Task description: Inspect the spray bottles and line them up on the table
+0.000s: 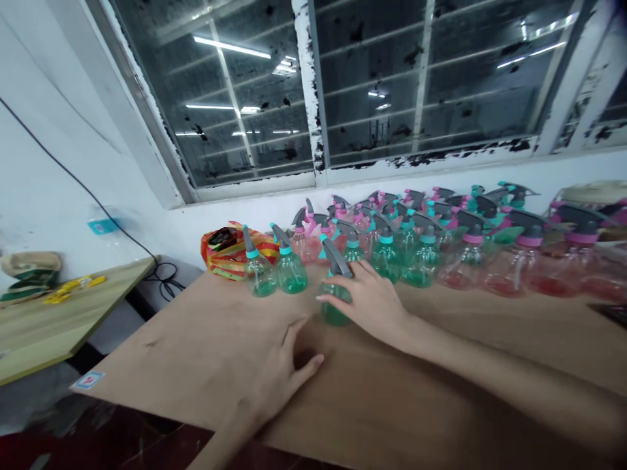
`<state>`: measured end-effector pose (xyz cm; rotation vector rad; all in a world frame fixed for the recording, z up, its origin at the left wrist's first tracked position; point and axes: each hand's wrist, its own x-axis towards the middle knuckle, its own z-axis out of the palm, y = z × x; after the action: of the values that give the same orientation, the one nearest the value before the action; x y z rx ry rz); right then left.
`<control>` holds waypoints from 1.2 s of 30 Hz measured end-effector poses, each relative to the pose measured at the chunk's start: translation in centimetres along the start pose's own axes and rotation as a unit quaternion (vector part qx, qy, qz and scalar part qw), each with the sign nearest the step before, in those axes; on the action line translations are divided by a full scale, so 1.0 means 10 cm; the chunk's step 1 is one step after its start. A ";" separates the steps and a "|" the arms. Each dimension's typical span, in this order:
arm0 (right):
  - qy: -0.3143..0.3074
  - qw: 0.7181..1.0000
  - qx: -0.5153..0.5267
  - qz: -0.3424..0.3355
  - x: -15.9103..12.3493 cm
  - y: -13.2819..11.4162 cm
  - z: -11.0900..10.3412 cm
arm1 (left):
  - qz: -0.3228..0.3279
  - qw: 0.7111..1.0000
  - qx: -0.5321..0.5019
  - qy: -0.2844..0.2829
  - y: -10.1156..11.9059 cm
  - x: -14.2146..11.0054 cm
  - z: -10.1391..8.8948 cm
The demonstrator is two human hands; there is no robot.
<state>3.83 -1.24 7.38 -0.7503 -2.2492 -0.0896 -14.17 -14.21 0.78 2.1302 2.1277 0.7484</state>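
Observation:
My right hand point(375, 297) is closed around a spray bottle point(336, 314) with green in its clear body and a grey and teal trigger head. The bottle is upright, in front of the rows of other bottles. My left hand point(284, 369) is empty, thumb and fingers apart, low over the brown tabletop point(206, 339) and nearer to me. Two more green spray bottles, a left one point(261, 277) and a right one point(292, 269), stand side by side to the left of the held one.
Behind stand several green spray bottles point(386, 261) and pink ones point(504, 271) in rows along the wall. An orange striped bag point(230, 261) lies at the back left. A lower wooden table point(59, 326) bears yellow pieces point(73, 289). A black cable point(169, 281) hangs between the tables.

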 end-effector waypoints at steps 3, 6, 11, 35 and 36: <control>-0.013 1.000 0.021 -0.014 -0.24 0.03 -0.24 | 0.031 0.998 -0.055 0.015 0.19 0.19 0.18; -0.025 0.997 0.068 -0.022 -0.42 0.13 -0.49 | 0.061 0.990 -0.130 -0.013 0.46 0.39 0.31; -0.088 0.976 0.197 0.018 -0.71 0.53 -0.89 | 0.076 0.975 -0.188 -0.091 0.93 0.58 0.41; 0.028 0.906 0.378 0.187 -0.70 1.37 -0.76 | 0.191 0.969 0.015 -0.153 1.31 1.16 0.88; 0.019 0.907 0.378 0.183 -0.69 1.38 -0.75 | 0.181 0.973 0.030 -0.143 1.23 1.19 0.86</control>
<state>19.86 4.71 5.84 -0.6963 -1.8338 0.8905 -0.31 -0.95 1.17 2.5137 1.6632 0.3641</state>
